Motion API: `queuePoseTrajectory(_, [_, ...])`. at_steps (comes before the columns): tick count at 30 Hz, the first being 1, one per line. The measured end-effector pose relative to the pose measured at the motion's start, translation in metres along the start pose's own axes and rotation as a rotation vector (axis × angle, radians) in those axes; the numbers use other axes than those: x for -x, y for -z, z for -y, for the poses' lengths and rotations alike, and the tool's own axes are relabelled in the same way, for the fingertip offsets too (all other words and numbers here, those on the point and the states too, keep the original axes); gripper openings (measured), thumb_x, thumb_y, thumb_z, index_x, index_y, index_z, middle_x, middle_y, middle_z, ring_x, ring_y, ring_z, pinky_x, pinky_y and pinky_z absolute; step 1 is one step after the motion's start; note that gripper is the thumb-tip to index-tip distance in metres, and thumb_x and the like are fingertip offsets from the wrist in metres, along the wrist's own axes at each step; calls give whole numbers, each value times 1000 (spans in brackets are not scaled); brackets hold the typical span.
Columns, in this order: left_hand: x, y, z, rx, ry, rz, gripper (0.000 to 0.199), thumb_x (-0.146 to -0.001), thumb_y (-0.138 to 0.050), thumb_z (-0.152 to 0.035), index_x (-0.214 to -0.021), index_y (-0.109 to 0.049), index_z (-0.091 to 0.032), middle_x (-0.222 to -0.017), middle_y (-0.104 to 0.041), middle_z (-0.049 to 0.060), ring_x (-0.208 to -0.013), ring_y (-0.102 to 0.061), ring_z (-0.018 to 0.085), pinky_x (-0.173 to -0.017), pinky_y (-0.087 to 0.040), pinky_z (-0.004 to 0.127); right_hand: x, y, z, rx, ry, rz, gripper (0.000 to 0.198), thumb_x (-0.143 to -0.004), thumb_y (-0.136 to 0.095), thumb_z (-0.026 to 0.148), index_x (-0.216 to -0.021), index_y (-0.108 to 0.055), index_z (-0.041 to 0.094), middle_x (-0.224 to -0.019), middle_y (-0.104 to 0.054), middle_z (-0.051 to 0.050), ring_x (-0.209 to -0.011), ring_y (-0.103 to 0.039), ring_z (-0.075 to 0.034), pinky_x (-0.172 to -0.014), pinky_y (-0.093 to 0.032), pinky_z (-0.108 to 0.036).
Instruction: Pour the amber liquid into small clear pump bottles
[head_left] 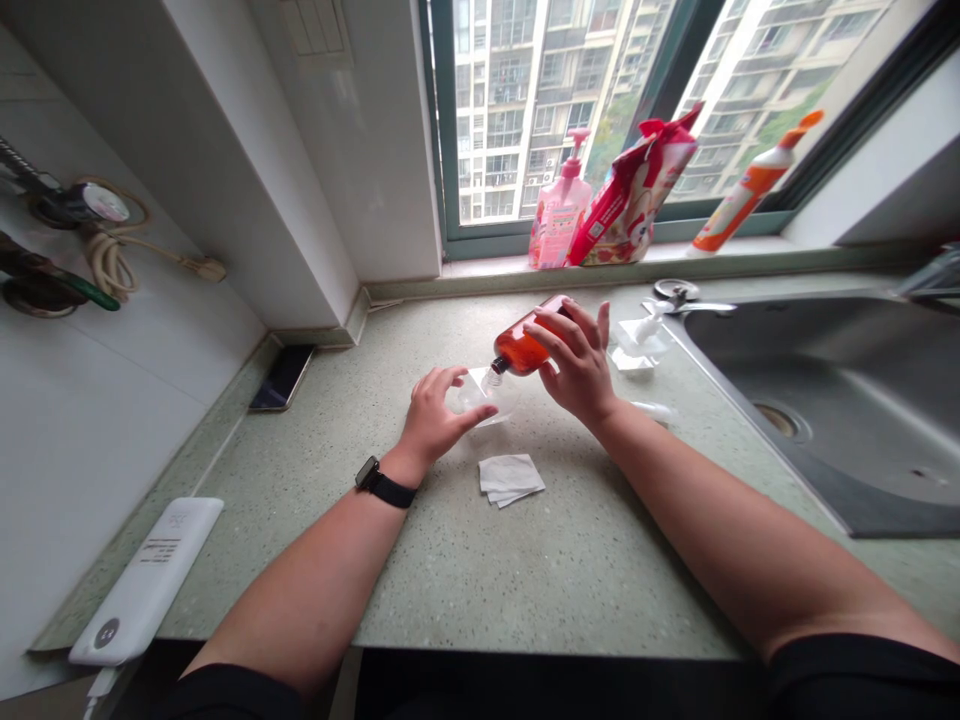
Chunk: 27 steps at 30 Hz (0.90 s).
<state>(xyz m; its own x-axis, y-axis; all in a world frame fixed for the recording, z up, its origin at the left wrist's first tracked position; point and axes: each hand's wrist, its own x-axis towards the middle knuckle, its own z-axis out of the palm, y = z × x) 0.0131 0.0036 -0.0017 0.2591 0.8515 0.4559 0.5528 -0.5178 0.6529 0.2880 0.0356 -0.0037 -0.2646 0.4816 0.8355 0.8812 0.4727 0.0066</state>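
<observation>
My right hand (576, 362) is closed round an orange-red bottle (517, 345), tilted with its dark neck pointing down to the left. The neck meets the threaded mouth of a clear bottle (491, 400) with a white label. Thumb and fingers of my left hand (441, 412) curve round that clear bottle, which stands on the counter. I cannot make out the liquid flow between the two mouths. Just in front lies a folded white tissue (511, 478). Behind my right hand is a clear container with a white pump top (643, 338), partly hidden.
A steel sink (840, 420) lies to the right. On the sill stand a pink pump bottle (559, 220), a red pouch (634, 195) and an orange-and-white bottle (746, 195). A phone (282, 378) and a white power bank (150, 580) rest on the left of the counter (420, 580).
</observation>
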Motion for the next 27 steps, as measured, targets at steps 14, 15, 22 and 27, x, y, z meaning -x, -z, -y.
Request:
queuePoseTrajectory(14, [0, 0, 1, -10, -9, -2, 66, -80, -91, -64, -128, -69, -24, -113, -75, 7, -108, -74, 29, -101, -57, 49, 0, 0, -1, -41, 22, -22, 67, -95, -62, 11, -155, -54, 41, -154, -66, -3, -156, -47, -35, -135, -15, -76])
queuePoseTrajectory(15, [0, 0, 1, -7, -8, -2, 66, -80, -91, -65, -128, -69, -24, -114, -75, 7, -108, -74, 29, -101, -57, 49, 0, 0, -2, -48, 26, -25, 70, -95, -63, 10, -156, -53, 43, -155, -66, -3, -156, -47, -35, -135, -15, -76])
queuePoseTrajectory(22, [0, 0, 2, 12, 1, 5, 68, -81, -89, -68, -128, -68, -25, -115, -74, 8, -109, -74, 29, -102, -57, 50, 0, 0, 0, -7, -4, 1, 68, -95, -63, 10, -155, -53, 42, -154, -67, -3, -154, -50, -35, -136, -15, -75])
queuePoseTrajectory(27, [1, 0, 1, 10, 1, 8, 68, -81, -88, -69, -129, -68, -25, -116, -74, 8, -109, -74, 29, -102, -57, 50, -1, 1, 1, -12, 3, -10, 69, -96, -62, 10, -156, -52, 43, -154, -67, -3, -154, -50, -34, -136, -14, -75])
